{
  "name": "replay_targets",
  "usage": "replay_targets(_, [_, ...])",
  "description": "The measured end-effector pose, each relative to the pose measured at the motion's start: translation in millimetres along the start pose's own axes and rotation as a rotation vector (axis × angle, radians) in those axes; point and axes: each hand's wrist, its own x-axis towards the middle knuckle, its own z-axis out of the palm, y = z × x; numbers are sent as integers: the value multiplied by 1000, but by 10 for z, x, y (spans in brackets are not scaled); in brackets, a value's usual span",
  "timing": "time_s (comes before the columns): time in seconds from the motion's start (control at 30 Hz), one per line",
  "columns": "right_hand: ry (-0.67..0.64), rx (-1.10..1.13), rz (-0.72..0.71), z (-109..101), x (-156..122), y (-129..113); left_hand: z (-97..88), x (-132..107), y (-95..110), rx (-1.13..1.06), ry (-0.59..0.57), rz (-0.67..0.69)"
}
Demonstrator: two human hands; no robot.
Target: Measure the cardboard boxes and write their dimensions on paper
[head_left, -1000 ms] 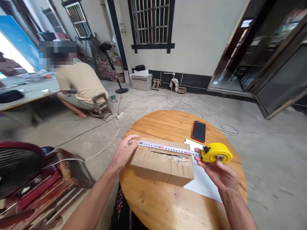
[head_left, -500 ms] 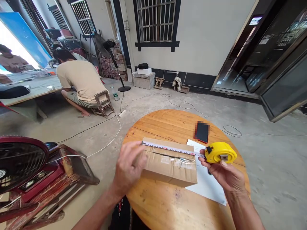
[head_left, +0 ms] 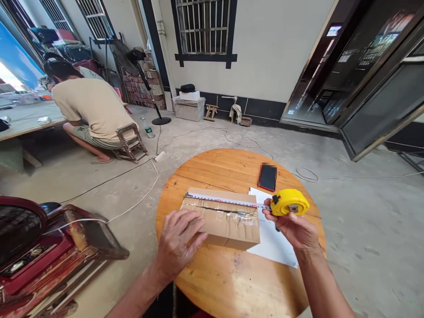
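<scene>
A cardboard box (head_left: pixel 225 227) with clear tape on top lies on the round wooden table (head_left: pixel 232 278). Along its far top edge runs the white blade of a tape measure (head_left: pixel 291 202), drawn out from a yellow case. My right hand (head_left: pixel 294 229) is closed around that case, just past the box's right end. At the box's near left corner is my left hand (head_left: pixel 182 234), fingers stretched and lying over the cardboard, thumb apart. It holds nothing; the blade's left end rests on the box without fingers on it.
White paper (head_left: pixel 274 245) lies partly under the box, with a dark phone (head_left: pixel 267 177) beyond it. A red fan (head_left: pixel 23 238) stands on a wooden chair at left. A person (head_left: pixel 92 110) sits at another table. Cables (head_left: pixel 132 207) cross the floor.
My left hand has moved from near the blade's left end down to the near left part of the box. The view has shifted right; my right hand still holds the tape measure.
</scene>
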Motion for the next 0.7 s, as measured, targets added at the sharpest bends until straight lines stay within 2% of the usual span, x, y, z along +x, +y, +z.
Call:
replay_targets(0.17, [23,-9,-14,56,-7,-2,-5,-10,38,17,7,-31])
replay_targets(0.33, [46,-47,-159,369,-64,-81,39,-3,101,118,69,-94])
replay_targets(0.5, [202,-213,-398,717,-391,-2,142,78,188,236,86,-208])
replay_targets(0.57, [252,-286,-432,798,-555,98,162,102,199,235,91,-237])
replay_targets(0.7, [244,-534,-535,883,-821,341,150,102,186,183,82,-242])
